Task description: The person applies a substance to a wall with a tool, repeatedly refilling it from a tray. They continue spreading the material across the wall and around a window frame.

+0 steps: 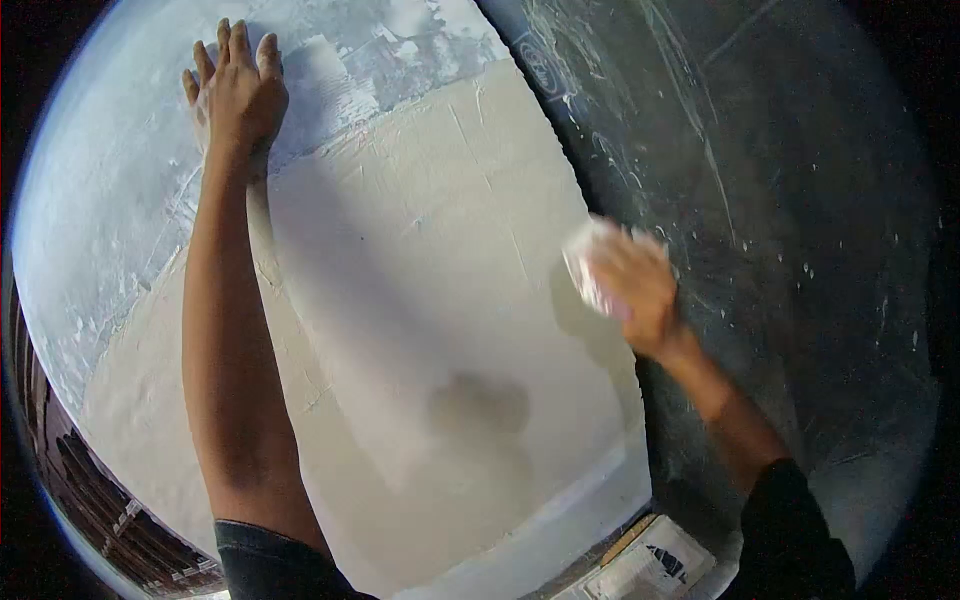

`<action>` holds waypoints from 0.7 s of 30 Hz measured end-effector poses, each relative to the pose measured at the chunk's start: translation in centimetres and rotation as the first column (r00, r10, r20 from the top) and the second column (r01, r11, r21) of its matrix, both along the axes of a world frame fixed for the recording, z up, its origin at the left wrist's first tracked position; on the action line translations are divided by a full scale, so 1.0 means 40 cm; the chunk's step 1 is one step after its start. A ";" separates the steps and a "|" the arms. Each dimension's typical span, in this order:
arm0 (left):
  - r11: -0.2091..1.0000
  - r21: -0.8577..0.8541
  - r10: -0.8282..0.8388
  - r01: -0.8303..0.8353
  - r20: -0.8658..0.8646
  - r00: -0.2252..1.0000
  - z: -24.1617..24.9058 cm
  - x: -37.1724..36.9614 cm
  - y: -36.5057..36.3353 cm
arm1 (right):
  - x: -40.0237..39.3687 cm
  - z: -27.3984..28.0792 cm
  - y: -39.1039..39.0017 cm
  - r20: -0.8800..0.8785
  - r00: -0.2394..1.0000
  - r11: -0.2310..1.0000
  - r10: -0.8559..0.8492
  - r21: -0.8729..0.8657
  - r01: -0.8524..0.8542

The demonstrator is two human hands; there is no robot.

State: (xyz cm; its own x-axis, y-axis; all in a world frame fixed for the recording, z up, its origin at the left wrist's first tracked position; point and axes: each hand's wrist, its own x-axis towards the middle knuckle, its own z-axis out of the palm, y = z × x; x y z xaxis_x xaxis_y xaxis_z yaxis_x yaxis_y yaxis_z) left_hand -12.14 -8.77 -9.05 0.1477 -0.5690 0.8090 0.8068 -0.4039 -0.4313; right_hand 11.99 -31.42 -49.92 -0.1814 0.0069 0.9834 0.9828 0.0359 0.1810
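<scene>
My left hand [240, 90] lies with its fingers spread on the upper left of a large pale surface, where a blue-grey, patchy area [340, 70] borders a smooth cream area [420, 260]. Toward the right edge of that cream area, my right hand [645, 290] is closed around a crumpled white cloth [588, 265]. Motion blurs both this hand and the cloth. Fine ridges and scratches run across the cream coating, and shadows of my head and arms fall over it.
A dark grey surface [800, 250] with white streaks and specks borders the pale one on the right. At the bottom stands a smeared white box [655, 562] with a brownish strip [628, 538] along its edge. Dark slats [95, 515] show at lower left.
</scene>
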 end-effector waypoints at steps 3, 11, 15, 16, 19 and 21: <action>0.998 0.013 -0.068 0.068 -0.028 0.997 -0.014 0.003 0.004 | -0.002 0.281 0.050 0.074 0.996 0.967 -0.039 0.253 0.019; 0.999 0.017 -0.046 0.046 -0.031 0.998 -0.010 0.008 0.005 | -0.026 0.227 0.174 -0.024 0.994 0.989 -0.107 0.103 0.109; 0.996 0.020 -0.087 0.088 -0.042 0.995 -0.012 0.002 -0.003 | -0.078 -0.131 0.093 -0.090 0.981 0.977 -0.171 -0.141 0.157; 0.995 0.030 -0.092 0.093 -0.035 0.995 -0.007 -0.002 -0.004 | -0.091 -0.147 0.064 -0.097 0.983 0.978 -0.158 -0.154 0.142; 0.999 0.024 -0.033 0.033 -0.017 0.999 -0.010 0.000 -0.003 | -0.052 -0.018 0.050 -0.095 0.994 0.998 -0.056 0.023 0.059; 0.998 0.000 -0.056 0.056 -0.013 0.998 -0.011 -0.001 -0.002 | -0.028 0.179 0.064 -0.069 0.997 0.984 0.027 0.179 -0.014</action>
State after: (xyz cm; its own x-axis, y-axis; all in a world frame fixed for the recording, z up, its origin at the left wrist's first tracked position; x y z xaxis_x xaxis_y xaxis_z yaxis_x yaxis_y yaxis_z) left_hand -12.16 -8.86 -9.48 0.1257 -0.5769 0.8071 0.7771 -0.4485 -0.4416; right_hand 10.87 -28.88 -42.75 -0.1093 -0.1729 0.9789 0.9928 0.0293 0.1161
